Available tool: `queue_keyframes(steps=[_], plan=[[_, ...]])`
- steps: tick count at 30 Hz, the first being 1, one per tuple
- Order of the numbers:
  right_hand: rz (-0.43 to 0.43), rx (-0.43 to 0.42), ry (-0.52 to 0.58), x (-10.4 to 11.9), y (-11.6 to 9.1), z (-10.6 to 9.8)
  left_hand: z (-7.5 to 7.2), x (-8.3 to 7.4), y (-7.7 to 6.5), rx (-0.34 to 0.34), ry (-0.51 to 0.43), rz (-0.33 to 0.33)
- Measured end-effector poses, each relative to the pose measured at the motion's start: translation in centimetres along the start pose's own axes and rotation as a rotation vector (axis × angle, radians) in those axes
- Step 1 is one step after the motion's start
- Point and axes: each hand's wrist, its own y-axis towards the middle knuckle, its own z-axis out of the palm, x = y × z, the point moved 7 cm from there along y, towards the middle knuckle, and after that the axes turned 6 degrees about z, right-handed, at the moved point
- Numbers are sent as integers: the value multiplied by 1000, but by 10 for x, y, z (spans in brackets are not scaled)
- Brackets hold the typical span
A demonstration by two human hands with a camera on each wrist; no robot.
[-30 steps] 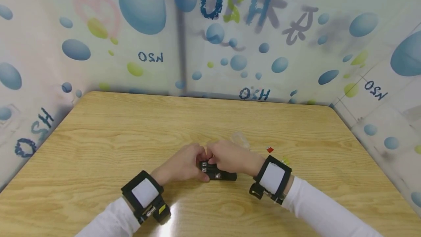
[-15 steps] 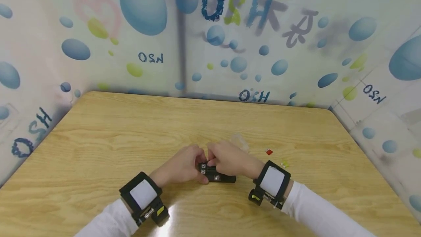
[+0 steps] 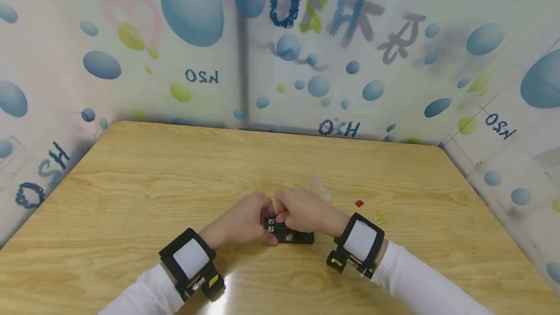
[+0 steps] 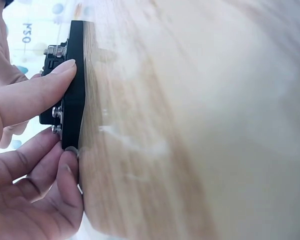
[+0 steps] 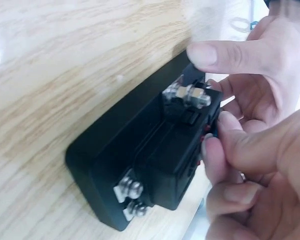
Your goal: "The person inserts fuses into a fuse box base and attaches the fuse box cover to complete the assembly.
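A black fuse block (image 3: 294, 237) with metal screw terminals lies on the wooden table (image 3: 175, 174). My left hand (image 3: 240, 218) grips its left end, the thumb along the near side in the left wrist view and the other fingers curled at the end. At the block's top, my right hand (image 3: 303, 209) pinches a small blade fuse (image 5: 214, 132) between thumb and forefinger; mostly covered by the fingertips, it shows a sliver of blue. Bits of red show in the slots beside it. In the right wrist view, a nut-and-bolt terminal (image 5: 190, 95) stands near my left thumb.
Behind my right hand lies a clear plastic piece (image 3: 320, 189). Right of it on the table are a red blade fuse (image 3: 358, 202) and yellow fuses (image 3: 379, 218). A patterned curtain (image 3: 262, 62) hangs beyond the table's far edge.
Both hands stay at the fuse block with almost no movement. My right wrist has shifted slightly left and turned a little; the view itself has tilted slightly.
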Motion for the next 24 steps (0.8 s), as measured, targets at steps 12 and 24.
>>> queue_keyframes(steps=[12,24], plan=[[77,45,70,-8,6,0,0,-2,2,1,10,18],[139,74,43,-8,9,1,-1,-1,1,10,7,13]])
